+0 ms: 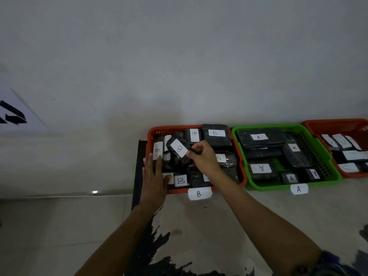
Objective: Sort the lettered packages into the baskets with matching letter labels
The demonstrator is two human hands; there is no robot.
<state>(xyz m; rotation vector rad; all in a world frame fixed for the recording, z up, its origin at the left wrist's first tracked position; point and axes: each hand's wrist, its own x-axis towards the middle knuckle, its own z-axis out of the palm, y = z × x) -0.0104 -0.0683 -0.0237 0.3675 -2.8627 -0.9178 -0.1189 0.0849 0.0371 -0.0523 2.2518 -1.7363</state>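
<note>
My right hand (pixel 203 156) grips a small black package with a white B label (pixel 179 149), tilted above the orange basket (pixel 242 176) that carries a B tag (pixel 199 193) on its front. That basket holds several black B packages. My left hand (pixel 155 176) lies flat with fingers spread on the basket's left rim, fingertips touching an upright B package (pixel 158 150). To the right, a green basket (pixel 322 156) with an A tag (pixel 299 189) holds several A packages.
A second orange basket (pixel 336 124) with white-labelled packages stands at the far right, partly out of frame. All three baskets sit against a pale wall. A dark board (pixel 137 172) lies under the B basket's left side. The tiled floor in front has dark stains.
</note>
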